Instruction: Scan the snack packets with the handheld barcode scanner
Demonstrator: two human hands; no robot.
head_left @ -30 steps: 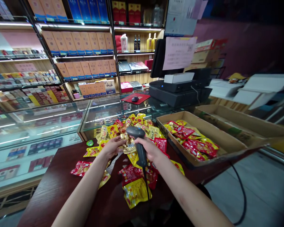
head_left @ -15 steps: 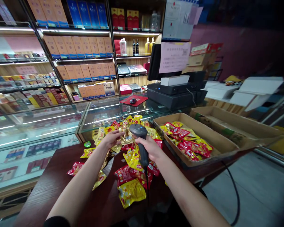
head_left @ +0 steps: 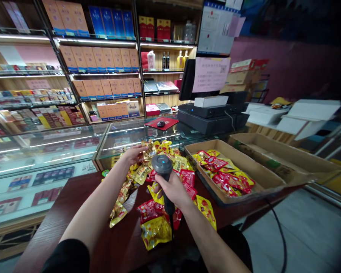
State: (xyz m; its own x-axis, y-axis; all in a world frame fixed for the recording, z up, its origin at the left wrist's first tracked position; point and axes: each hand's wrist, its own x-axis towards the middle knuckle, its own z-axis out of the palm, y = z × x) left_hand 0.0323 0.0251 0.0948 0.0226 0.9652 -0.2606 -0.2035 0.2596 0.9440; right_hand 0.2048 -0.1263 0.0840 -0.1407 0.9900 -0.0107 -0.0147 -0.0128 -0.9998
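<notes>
My right hand (head_left: 172, 186) is wrapped around the handle of a black barcode scanner (head_left: 162, 163), whose head points away from me over the pile. Its cable drops toward the table's front edge. Farther off, my left hand (head_left: 135, 153) has its fingers closed on a gold snack packet (head_left: 150, 151) at the back of the pile. Gold packets (head_left: 141, 173) lie between my two hands. Closer to me are a yellow snack packet (head_left: 157, 233) and a red snack packet (head_left: 150, 211), both on the dark wooden table (head_left: 82, 216).
Right of the pile stands an open cardboard box (head_left: 261, 182) with red and yellow packets, beside another cardboard tray (head_left: 298, 151). A glass counter (head_left: 65, 142) runs along the left and back. Behind are a monitor (head_left: 187, 79) and a mouse (head_left: 160, 124) on a red mat.
My left hand has moved slightly away from me with the gold packet. My right hand has brought the scanner closer and lower. A yellow packet now shows right of my right forearm.
</notes>
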